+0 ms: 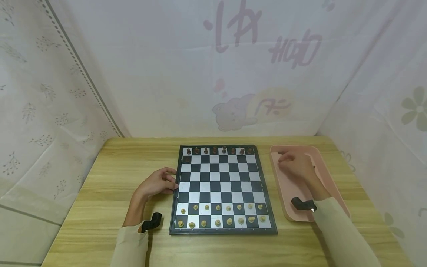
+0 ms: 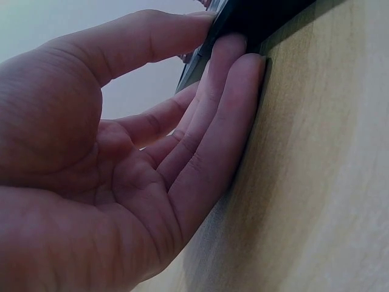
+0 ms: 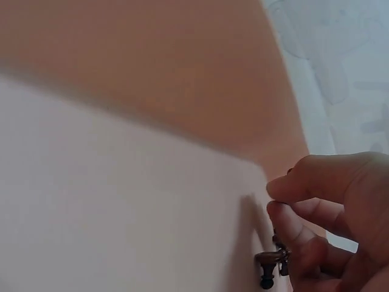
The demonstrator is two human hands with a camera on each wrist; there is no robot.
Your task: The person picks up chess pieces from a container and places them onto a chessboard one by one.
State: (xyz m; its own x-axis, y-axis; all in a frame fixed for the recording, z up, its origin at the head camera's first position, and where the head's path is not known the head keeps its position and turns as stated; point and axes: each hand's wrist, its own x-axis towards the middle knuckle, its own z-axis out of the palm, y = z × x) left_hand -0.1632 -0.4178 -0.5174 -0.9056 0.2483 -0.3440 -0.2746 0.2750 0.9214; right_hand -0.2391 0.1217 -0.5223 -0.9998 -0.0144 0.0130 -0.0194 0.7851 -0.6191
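A black-and-white chessboard [image 1: 215,178] lies on the table. Pale pieces [image 1: 218,222] fill its two near rows; dark reddish pieces [image 1: 214,150] stand along the far row, with one dark piece [image 1: 187,160] before them at the left. My left hand [image 1: 159,182] touches the board's left edge, its thumb at the rim and its fairly straight fingers against the side. Inside a pink tray [image 1: 281,200], my right hand [image 1: 297,165] pinches a small dark chess piece between thumb and forefinger, mostly hidden by the fingertips. Dark chess pieces [image 3: 266,271] lie just below those fingers in the right wrist view.
The pink tray stands right of the board, its raised walls around my right hand. A small dark piece [image 1: 314,167] shows beside that wrist. The wooden table [image 1: 140,155] meets patterned cloth [image 1: 166,92] at the back and sides.
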